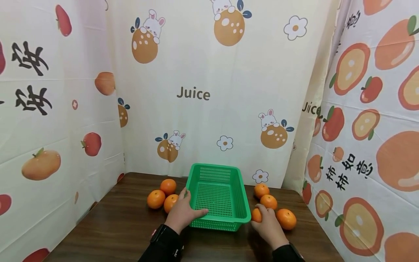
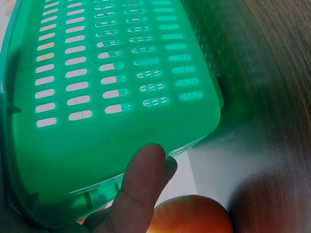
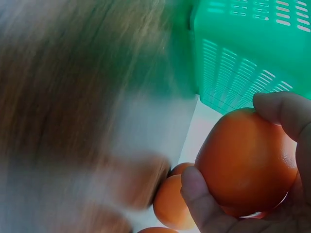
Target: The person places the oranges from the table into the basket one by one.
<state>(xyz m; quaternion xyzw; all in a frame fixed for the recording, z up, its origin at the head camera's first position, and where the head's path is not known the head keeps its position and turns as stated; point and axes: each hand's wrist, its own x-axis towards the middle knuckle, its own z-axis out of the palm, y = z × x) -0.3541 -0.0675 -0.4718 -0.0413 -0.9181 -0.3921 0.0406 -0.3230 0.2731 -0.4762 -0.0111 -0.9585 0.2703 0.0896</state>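
A green plastic basket [image 1: 245, 202] with slotted walls stands on the dark wood table. My left hand [image 1: 184, 213] holds its near left corner, thumb over the rim and fingers along the outer wall. In the left wrist view a fingertip [image 2: 150, 155] lies against the green wall. My right hand [image 1: 269, 225] grips an orange [image 3: 245, 162] between thumb and fingers, just right of the basket. In the head view, most of that orange [image 1: 256, 215] is hidden by the hand.
Three oranges [image 1: 156, 199] cluster left of the basket, one partly behind my left hand. Three more [image 1: 286, 219] lie in a row at the right, close by my right hand. Printed cloth [image 1: 203, 127] hangs behind the table and on both sides.
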